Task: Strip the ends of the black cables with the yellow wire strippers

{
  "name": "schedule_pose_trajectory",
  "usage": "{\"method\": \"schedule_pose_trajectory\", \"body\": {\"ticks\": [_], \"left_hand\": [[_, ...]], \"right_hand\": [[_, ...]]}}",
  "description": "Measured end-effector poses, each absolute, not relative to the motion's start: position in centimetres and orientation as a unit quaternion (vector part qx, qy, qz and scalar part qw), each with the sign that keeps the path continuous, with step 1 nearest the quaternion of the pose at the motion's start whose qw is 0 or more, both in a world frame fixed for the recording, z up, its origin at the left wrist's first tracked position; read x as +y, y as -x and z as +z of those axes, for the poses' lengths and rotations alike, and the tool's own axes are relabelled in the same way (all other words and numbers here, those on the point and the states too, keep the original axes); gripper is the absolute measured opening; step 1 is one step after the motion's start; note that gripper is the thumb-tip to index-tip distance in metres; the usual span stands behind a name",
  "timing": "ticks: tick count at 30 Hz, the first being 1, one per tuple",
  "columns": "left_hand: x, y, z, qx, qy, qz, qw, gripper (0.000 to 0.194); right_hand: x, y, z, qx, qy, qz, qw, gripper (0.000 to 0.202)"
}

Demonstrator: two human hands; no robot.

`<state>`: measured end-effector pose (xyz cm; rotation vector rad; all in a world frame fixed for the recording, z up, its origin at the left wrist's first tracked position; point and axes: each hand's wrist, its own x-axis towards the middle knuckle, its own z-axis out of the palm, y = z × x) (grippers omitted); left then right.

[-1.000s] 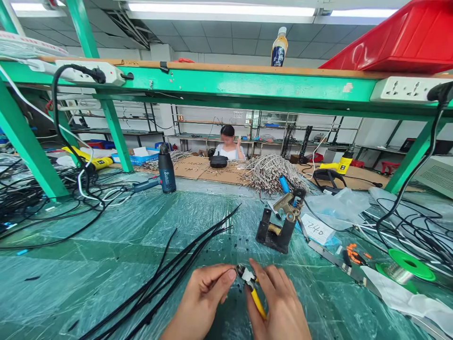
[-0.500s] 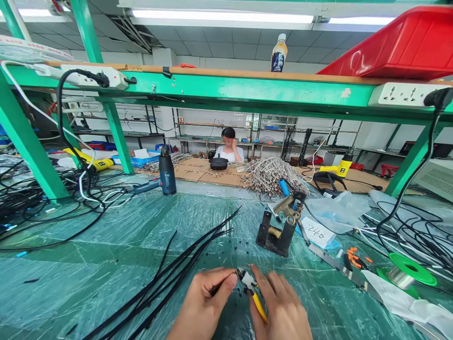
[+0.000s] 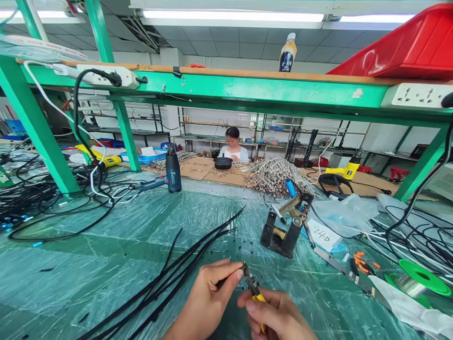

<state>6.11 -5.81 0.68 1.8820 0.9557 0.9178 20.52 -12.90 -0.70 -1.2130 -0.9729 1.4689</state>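
Observation:
Pinched between thumb and index finger of my left hand [image 3: 215,293] is the end of a black cable, mostly hidden by the fingers. My right hand [image 3: 276,314] is closed round the yellow handles of small cutters [image 3: 253,285], whose jaws touch the cable end at my left fingertips. Several black cables [image 3: 177,269] lie in a loose bundle on the plastic-covered table [image 3: 106,264], left of my left hand. Small black scraps are scattered around the cutters. A black stand with a metal clamp [image 3: 283,231] is beyond my right hand.
A heat gun [image 3: 173,170] stands at the back, beside tangled cables [image 3: 28,198]. At right are a solder spool [image 3: 414,278], a numbered card [image 3: 322,234] and orange-handled pliers [image 3: 361,262]. Grey wires [image 3: 276,177] are piled behind. A person [image 3: 233,146] sits across the room.
My right hand has turned and closed round the cutter handles, and the jaws have swung upright against the cable end. The view has shifted slightly left. The person's raised hand has come down.

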Motion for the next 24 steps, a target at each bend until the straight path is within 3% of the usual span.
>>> {"method": "schedule_pose_trajectory", "body": {"ticks": [2,6,9,14,19,24], "left_hand": [[-5.9,-6.4,1.0,0.365,-0.740,0.368,0.429,0.029],[-5.9,-6.8,1.6,0.355,-0.699,0.349,0.513,0.037],[-5.7,-6.8,1.9,0.367,-0.676,0.341,0.541,0.039],[-5.4,-6.9,2.3,0.363,-0.652,0.338,0.573,0.043],[-5.6,-7.1,3.0,0.358,-0.617,0.350,0.608,0.042],[-6.1,-7.2,3.9,0.348,-0.567,0.361,0.653,0.038]], "right_hand": [[-12.8,-20.7,-1.4,-0.462,0.570,0.475,0.486,0.034],[-12.8,-21.7,-2.9,-0.619,0.672,-0.018,0.406,0.018],[-12.8,-22.6,-3.1,-0.679,0.632,-0.177,0.330,0.024],[-12.8,-22.9,-3.3,-0.675,0.618,-0.231,0.331,0.022],[-12.9,-21.7,-3.3,-0.590,0.682,-0.106,0.418,0.024],[-13.2,-20.9,-1.4,-0.546,0.704,-0.092,0.445,0.029]]}}
